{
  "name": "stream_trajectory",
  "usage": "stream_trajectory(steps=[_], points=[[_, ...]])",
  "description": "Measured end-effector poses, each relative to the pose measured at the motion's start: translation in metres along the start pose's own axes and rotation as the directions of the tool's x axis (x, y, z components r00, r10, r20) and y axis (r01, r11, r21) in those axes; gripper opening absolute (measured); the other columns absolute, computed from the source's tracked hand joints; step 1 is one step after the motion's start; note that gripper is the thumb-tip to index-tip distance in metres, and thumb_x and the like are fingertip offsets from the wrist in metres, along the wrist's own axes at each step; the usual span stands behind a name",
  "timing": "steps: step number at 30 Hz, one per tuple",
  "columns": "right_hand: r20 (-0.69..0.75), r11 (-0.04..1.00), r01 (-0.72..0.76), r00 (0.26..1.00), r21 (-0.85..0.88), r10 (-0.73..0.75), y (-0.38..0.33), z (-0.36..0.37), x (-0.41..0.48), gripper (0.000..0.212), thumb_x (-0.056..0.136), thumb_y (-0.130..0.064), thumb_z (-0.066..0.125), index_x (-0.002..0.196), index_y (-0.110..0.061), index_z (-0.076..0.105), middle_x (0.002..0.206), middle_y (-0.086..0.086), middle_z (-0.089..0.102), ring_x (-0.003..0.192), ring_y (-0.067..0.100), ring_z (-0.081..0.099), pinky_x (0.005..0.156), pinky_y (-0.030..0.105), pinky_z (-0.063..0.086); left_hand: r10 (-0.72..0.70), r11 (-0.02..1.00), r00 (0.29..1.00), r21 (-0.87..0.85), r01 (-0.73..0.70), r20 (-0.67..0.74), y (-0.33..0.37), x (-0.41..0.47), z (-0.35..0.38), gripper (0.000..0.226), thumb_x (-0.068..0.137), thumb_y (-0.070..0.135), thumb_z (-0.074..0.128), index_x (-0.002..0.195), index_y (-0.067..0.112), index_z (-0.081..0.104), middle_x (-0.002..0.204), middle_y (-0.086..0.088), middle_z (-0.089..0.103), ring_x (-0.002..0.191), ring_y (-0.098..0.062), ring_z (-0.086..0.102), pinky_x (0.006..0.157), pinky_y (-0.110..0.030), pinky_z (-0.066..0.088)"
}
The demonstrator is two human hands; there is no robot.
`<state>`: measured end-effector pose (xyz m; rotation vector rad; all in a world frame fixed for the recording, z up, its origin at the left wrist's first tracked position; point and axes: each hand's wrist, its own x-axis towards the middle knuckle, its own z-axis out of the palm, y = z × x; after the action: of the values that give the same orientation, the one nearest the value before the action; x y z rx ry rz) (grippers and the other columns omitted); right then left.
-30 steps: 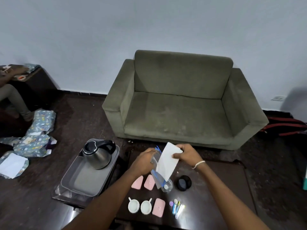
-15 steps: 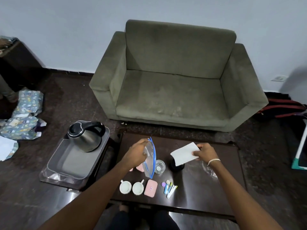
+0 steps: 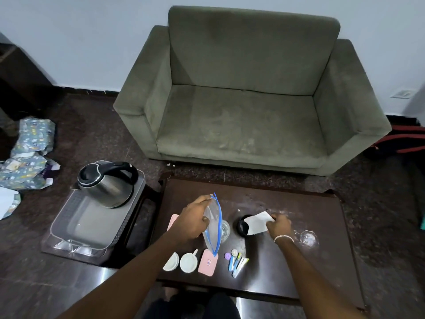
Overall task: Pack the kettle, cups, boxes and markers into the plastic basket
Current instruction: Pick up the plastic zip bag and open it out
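A steel kettle [image 3: 107, 185] with a black handle stands in the grey plastic basket [image 3: 76, 229] left of the dark table [image 3: 287, 268]. My left hand [image 3: 193, 221] holds a clear zip bag [image 3: 213, 224] with a blue seal upright over the table. My right hand [image 3: 279, 225] pinches a white paper [image 3: 256, 223] beside a black round base [image 3: 241, 226]. Near the front edge lie two white cups [image 3: 189, 262], a pink box [image 3: 208, 263] and a bunch of markers [image 3: 238, 263]. Another pink box [image 3: 173, 221] peeks out behind my left hand.
A glass [image 3: 225, 229] stands behind the bag and another glass [image 3: 308, 238] sits right of my right wrist. A green sofa [image 3: 248, 100] faces the table. Wrapped parcels [image 3: 27, 155] lie on the floor at left. A red-strapped bag [image 3: 404, 141] is at far right.
My right hand has pulled the white paper out of the bag, moved it right and lowered it toward the table. The camera has tilted down and closer.
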<state>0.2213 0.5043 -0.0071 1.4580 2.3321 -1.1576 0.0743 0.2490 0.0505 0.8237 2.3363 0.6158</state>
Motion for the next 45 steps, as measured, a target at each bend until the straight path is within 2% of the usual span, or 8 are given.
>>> stream_trajectory(steps=[13, 23, 26, 29, 31, 34, 39, 45], points=[[0.032, 0.975, -0.013, 0.999, -0.220, 0.020, 0.011, 0.050, 0.013, 0.026, 0.086, -0.003, 0.055, 0.107, -0.004, 0.070, 0.113, 0.025, 0.070, 0.108, 0.041, 0.064, 0.082, 0.038, 0.051, 0.003, 0.997, 0.999, -0.072, -0.005, -0.039, -0.015, 0.002, 0.016, 0.068, 0.082, 0.002, 0.055, 0.149, 0.013, 0.050, 0.161, 0.011, 0.039, 0.120, -0.027, 0.060, 0.111, -0.021, 0.037], [-0.037, 0.988, 0.128, 0.991, -0.084, -0.131, 0.004, 0.045, 0.004, 0.058, 0.089, -0.030, 0.073, 0.137, -0.008, 0.048, 0.136, 0.020, 0.046, 0.122, 0.040, 0.054, 0.101, 0.050, 0.047, -0.026, 0.988, 0.994, -0.157, 0.010, -0.103, -0.016, 0.000, 0.017, 0.064, 0.077, 0.002, 0.058, 0.141, 0.009, 0.057, 0.152, 0.005, 0.047, 0.115, -0.028, 0.063, 0.105, -0.021, 0.041], [-0.179, 0.844, 0.478, 0.877, 0.242, -0.445, -0.026, 0.033, -0.042, 0.051, 0.083, -0.046, 0.076, 0.126, -0.025, 0.059, 0.128, 0.003, 0.049, 0.122, 0.022, 0.053, 0.101, 0.045, 0.048, -0.069, 0.973, 0.979, -0.231, 0.024, -0.190, -0.007, -0.007, 0.009, 0.062, 0.077, -0.001, 0.060, 0.138, 0.006, 0.058, 0.148, 0.002, 0.050, 0.129, -0.018, 0.057, 0.110, -0.026, 0.044], [-0.062, 0.666, 0.740, 0.672, 0.093, -0.738, -0.047, 0.031, -0.089, 0.054, 0.074, -0.074, 0.070, 0.115, -0.040, 0.064, 0.140, -0.005, 0.043, 0.132, 0.012, 0.042, 0.106, 0.025, 0.040, -0.105, 0.957, 0.957, -0.289, 0.023, -0.271, 0.006, -0.014, -0.003, 0.059, 0.077, -0.008, 0.062, 0.135, 0.002, 0.061, 0.143, -0.005, 0.054, 0.132, -0.020, 0.055, 0.111, -0.033, 0.045], [0.065, 0.618, 0.773, 0.630, -0.146, -0.774, -0.059, 0.035, -0.110, 0.060, 0.071, -0.082, 0.064, 0.111, -0.037, 0.066, 0.146, 0.001, 0.043, 0.130, 0.019, 0.042, 0.104, 0.030, 0.041, -0.132, 0.942, 0.940, -0.334, 0.021, -0.315, 0.016, -0.019, -0.015, 0.055, 0.077, -0.010, 0.064, 0.131, 0.001, 0.063, 0.138, -0.006, 0.056, 0.129, -0.021, 0.057, 0.111, -0.032, 0.045], [0.208, 0.622, 0.699, 0.707, -0.353, -0.676, -0.082, 0.031, -0.117, 0.037, 0.087, -0.046, 0.061, 0.109, -0.017, 0.063, 0.127, 0.008, 0.051, 0.113, 0.034, 0.054, 0.091, 0.041, 0.049, -0.189, 0.917, 0.904, -0.398, 0.023, -0.383, 0.028, -0.026, -0.033, 0.051, 0.076, -0.010, 0.068, 0.125, 0.003, 0.067, 0.125, 0.001, 0.059, 0.121, -0.021, 0.061, 0.102, -0.015, 0.040], [0.099, 0.725, 0.688, 0.724, -0.031, -0.682, -0.120, -0.013, -0.115, 0.009, 0.081, -0.001, 0.062, 0.087, -0.007, 0.064, 0.084, 0.009, 0.063, 0.076, 0.026, 0.061, 0.070, 0.031, 0.044, -0.252, 0.826, 0.865, -0.562, -0.041, -0.434, 0.026, -0.039, -0.071, 0.045, 0.082, 0.010, 0.084, 0.123, 0.014, 0.065, 0.123, -0.006, 0.063, 0.081, -0.018, 0.062, 0.075, -0.018, 0.048], [0.233, 0.719, 0.593, 0.689, 0.362, -0.686, -0.165, -0.084, -0.115, 0.028, 0.078, 0.014, 0.067, 0.076, -0.014, 0.062, 0.070, 0.003, 0.062, 0.068, 0.014, 0.055, 0.066, 0.030, 0.048, -0.066, 0.670, 0.990, -0.741, -0.047, -0.122, 0.011, -0.048, -0.111, 0.096, 0.077, 0.016, 0.091, 0.154, 0.023, 0.033, 0.141, -0.003, 0.061, 0.128, -0.020, 0.059, 0.106, -0.040, 0.050]])
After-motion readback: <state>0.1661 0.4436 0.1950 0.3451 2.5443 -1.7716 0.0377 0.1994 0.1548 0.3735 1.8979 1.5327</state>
